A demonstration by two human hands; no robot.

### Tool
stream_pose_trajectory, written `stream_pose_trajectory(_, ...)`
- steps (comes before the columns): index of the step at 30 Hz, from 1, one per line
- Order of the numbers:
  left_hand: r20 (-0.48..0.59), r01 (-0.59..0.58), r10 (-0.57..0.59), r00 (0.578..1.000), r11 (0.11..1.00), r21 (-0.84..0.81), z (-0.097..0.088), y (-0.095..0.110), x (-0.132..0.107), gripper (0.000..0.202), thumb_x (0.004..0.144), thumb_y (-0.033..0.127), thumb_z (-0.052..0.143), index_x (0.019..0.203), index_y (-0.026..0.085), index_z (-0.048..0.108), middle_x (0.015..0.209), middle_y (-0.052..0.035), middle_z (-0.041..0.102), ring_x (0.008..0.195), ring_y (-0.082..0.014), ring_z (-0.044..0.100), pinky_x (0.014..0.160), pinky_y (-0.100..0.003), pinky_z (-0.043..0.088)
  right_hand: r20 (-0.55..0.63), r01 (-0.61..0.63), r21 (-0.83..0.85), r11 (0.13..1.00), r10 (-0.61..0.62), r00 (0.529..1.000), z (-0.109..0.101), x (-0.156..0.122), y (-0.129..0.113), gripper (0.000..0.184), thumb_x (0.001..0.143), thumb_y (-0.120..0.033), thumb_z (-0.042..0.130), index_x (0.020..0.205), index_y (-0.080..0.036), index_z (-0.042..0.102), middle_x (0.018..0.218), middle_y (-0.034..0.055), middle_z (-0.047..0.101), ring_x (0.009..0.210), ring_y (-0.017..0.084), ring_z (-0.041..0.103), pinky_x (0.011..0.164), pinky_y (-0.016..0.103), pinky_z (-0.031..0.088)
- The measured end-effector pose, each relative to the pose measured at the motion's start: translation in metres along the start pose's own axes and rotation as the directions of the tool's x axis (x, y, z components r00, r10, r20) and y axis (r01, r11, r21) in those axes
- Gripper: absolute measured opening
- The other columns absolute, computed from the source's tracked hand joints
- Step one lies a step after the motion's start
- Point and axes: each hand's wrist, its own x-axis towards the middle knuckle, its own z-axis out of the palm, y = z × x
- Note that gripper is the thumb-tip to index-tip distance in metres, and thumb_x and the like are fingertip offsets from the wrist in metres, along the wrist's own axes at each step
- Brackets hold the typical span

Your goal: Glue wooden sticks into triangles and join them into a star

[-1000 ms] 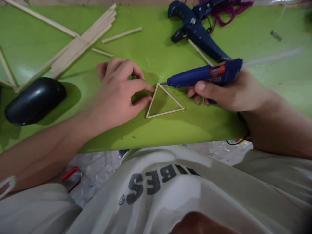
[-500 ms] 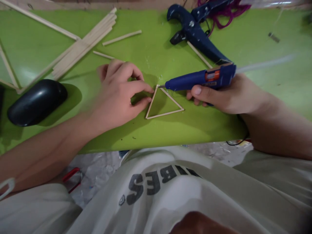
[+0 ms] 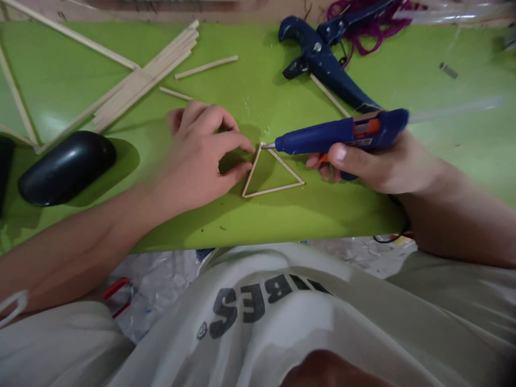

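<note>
A small triangle of thin wooden sticks (image 3: 274, 190) lies flat on the green tabletop. My left hand (image 3: 201, 153) is at its left side, thumb and index fingertips set against that stick and holding it, the other fingers curled. In my right hand (image 3: 374, 164) is a blue glue gun (image 3: 318, 135), my fingers wrapped around its handle near the orange trigger. The gun's metal nozzle points left and meets the triangle's top corner, as far as I can see. A clear glue stick (image 3: 451, 110) sticks out of the gun's rear.
A black computer mouse (image 3: 66, 167) sits left of my forearm. Behind it lie a bundle of wooden sticks (image 3: 147, 78) and longer joined sticks. A dark blue cutter tool (image 3: 322, 59), a loose stick (image 3: 206, 67) and purple cord (image 3: 366, 40) lie toward the back.
My right hand and the glue gun have shifted slightly right, with the nozzle still at the top corner. The left hand and triangle stay nearly the same. The whole view has shifted a little.
</note>
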Motion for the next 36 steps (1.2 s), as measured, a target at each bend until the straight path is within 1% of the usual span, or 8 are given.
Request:
stream_pose_trajectory(4,-0.011,0.003,-0.004,1.000,1.000,-0.017,0.001,-0.001,0.001,0.020,0.107,0.047,0.077,0.119,0.033,0.085,0.126,-0.0085,0.071,0.135,-0.0384,0.059,0.116,-0.067,0.043,0.011,0.079,0.124,0.989,-0.081,0.997,0.001,-0.006,-0.006,0.051,0.093,-0.072,0.089,0.104,-0.022,0.088,0.093,0.0060,0.081,0.064,0.016,0.072,0.053,0.031,0.060)
stream_pose_trajectory(9,-0.015,0.014,-0.014,1.000,1.000,0.006,0.000,-0.001,0.003,0.021,0.104,0.045,0.082,0.117,0.029,0.081,0.126,-0.0096,0.070,0.133,-0.0390,0.059,0.113,-0.066,0.043,-0.097,0.169,0.178,0.969,-0.154,0.983,-0.001,-0.014,-0.019,0.064,0.083,-0.087,0.087,0.090,-0.023,0.089,0.093,0.0093,0.082,0.058,0.018,0.067,0.049,0.038,0.058)
stream_pose_trajectory(13,0.007,0.053,-0.053,0.999,0.999,0.004,-0.002,-0.002,0.006,0.025,0.100,0.048,0.086,0.115,0.031,0.077,0.129,-0.0086,0.067,0.134,-0.0385,0.056,0.114,-0.066,0.042,-0.105,0.190,0.167,0.967,-0.175,0.979,0.000,-0.022,-0.030,0.061,0.080,-0.085,0.091,0.091,-0.026,0.091,0.092,0.0082,0.081,0.058,0.019,0.067,0.046,0.039,0.055)
stream_pose_trajectory(20,0.148,0.115,-0.120,0.982,0.992,0.041,-0.019,0.006,0.012,0.042,0.096,0.055,0.087,0.122,0.025,0.074,0.138,-0.0136,0.061,0.141,-0.0448,0.050,0.120,-0.068,0.038,0.153,0.241,0.009,0.970,-0.240,0.959,-0.002,-0.029,-0.030,0.046,0.106,-0.065,0.077,0.110,-0.020,0.086,0.093,0.0087,0.077,0.073,0.017,0.070,0.058,0.034,0.050)
stream_pose_trajectory(24,0.169,0.123,-0.130,0.977,0.991,0.050,-0.025,0.008,0.012,0.051,0.093,0.059,0.090,0.126,0.023,0.073,0.144,-0.0166,0.057,0.146,-0.0472,0.046,0.124,-0.069,0.037,0.292,0.291,-0.182,0.939,-0.231,0.928,0.008,-0.034,-0.042,0.034,0.104,-0.053,0.082,0.085,-0.025,0.074,0.090,0.0054,0.070,0.071,0.017,0.063,0.061,0.037,0.043)
stream_pose_trajectory(27,0.158,0.108,-0.117,0.981,0.992,0.064,-0.026,0.008,0.010,0.051,0.090,0.052,0.094,0.125,0.021,0.072,0.145,-0.0182,0.057,0.146,-0.0484,0.047,0.124,-0.069,0.038,0.376,0.298,-0.266,0.917,-0.186,0.908,0.017,-0.041,-0.052,0.030,0.099,-0.050,0.087,0.087,-0.027,0.071,0.095,0.0049,0.068,0.073,0.019,0.062,0.062,0.038,0.044)
stream_pose_trajectory(32,0.183,0.034,-0.054,0.982,0.994,0.108,-0.028,0.000,0.007,0.045,0.098,0.057,0.083,0.124,0.023,0.071,0.145,-0.0191,0.058,0.145,-0.0472,0.049,0.125,-0.068,0.039,0.417,0.238,-0.330,0.913,-0.085,0.905,0.027,-0.045,-0.058,0.030,0.103,-0.036,0.084,0.084,-0.023,0.065,0.085,0.0016,0.059,0.067,0.015,0.053,0.064,0.035,0.041)
stream_pose_trajectory(36,0.247,-0.058,0.034,0.968,0.994,0.092,-0.032,-0.003,0.007,0.030,0.103,0.052,0.072,0.116,0.024,0.070,0.132,-0.0164,0.068,0.136,-0.0419,0.059,0.123,-0.061,0.044,0.376,0.250,-0.313,0.916,-0.122,0.919,0.031,-0.044,-0.049,0.035,0.103,-0.037,0.084,0.082,-0.023,0.060,0.078,-0.0001,0.054,0.067,0.015,0.047,0.063,0.035,0.033)
